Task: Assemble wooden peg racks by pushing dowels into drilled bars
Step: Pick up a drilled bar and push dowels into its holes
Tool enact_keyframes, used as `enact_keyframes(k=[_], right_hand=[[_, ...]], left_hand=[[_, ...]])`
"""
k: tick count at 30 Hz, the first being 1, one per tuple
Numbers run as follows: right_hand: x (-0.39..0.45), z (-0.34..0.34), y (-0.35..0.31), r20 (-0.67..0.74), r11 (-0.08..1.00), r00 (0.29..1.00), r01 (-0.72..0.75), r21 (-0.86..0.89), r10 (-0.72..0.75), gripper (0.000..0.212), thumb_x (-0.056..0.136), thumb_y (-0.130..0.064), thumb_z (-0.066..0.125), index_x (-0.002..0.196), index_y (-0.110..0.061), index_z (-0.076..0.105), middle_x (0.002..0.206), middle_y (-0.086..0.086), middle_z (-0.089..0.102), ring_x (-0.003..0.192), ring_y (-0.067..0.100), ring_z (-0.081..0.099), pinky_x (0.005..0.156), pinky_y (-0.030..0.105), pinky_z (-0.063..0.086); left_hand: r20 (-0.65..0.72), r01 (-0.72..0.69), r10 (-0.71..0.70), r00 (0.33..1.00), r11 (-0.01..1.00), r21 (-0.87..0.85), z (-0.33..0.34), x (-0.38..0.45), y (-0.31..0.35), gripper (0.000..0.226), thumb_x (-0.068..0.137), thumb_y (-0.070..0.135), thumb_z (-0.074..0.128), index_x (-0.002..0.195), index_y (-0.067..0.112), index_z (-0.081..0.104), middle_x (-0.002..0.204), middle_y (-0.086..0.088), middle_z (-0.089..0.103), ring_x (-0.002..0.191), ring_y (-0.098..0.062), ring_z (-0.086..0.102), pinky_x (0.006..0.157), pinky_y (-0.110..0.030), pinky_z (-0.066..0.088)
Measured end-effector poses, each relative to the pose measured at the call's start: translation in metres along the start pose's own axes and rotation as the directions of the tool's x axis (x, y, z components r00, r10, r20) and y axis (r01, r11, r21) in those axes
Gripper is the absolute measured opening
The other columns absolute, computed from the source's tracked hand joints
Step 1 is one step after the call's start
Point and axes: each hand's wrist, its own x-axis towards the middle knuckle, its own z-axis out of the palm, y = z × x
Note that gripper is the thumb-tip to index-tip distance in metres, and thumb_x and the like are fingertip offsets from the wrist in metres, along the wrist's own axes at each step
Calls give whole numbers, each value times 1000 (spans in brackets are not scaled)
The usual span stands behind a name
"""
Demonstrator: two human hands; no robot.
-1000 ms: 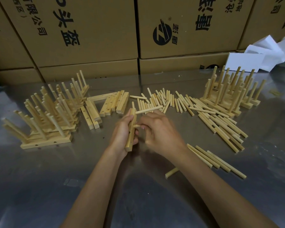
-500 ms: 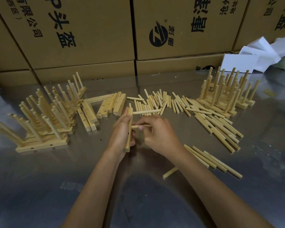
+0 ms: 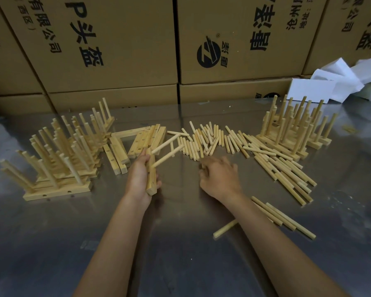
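Stretching across the whole view, the steel table [image 3: 51, 243] serves as the workbench, with cardboard boxes [image 3: 120, 50] walling off its far edge. Finished racks [image 3: 58, 159] stand stacked at the left and a second cluster of racks [image 3: 293, 129] at the right, seemingly kept to the sides so the middle stays free for work. Undrilled-looking spare bars [image 3: 141, 140] lie just beyond the left hand, and loose dowels [image 3: 204, 140] are spread in the centre within easy reach. The left hand [image 3: 140, 179] grips a drilled bar [image 3: 151, 179] on end, fingers curled round it, two dowels [image 3: 167, 154] already seated and slanting away to the right. The right hand [image 3: 220, 175] hovers near the loose pile, fingers curled downward; whether it pinches anything I cannot tell. It is likely fetching the next peg.
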Motion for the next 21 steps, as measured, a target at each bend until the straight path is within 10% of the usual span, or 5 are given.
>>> enact_keyframes(k=[10, 14, 21], right_hand=[[-2, -15, 11, 35, 977, 976, -214, 22, 214, 7, 87, -7, 61, 92, -8, 66, 91, 5, 63, 90, 25, 62, 75, 36, 51], [-7, -29, 6, 89, 959, 994, -85, 272, 62, 18, 86, -3, 56, 88, -20, 64, 98, -4, 55, 105, 15, 51, 90, 32, 46], [-29, -32, -31, 197, 800, 930, 143, 582, -310, 21, 97, -7, 50, 99, -24, 62, 87, 1, 63, 80, 20, 57, 65, 25, 43]], left_hand=[[40, 10, -10, 999, 1000, 1, 5, -8, 4, 38, 104, 24, 44, 139, 32, 56, 67, 1, 45, 52, -11, 41, 35, -18, 34], [48, 13, -11, 999, 1000, -23, 7, -12, 5, 36, 104, 24, 43, 137, 31, 57, 67, 0, 47, 50, -11, 42, 35, -18, 34], [19, -5, 6, 1000, 999, -31, 9, -13, 6, 34, 104, 24, 45, 134, 29, 61, 72, 3, 53, 59, -9, 49, 48, -23, 39]])
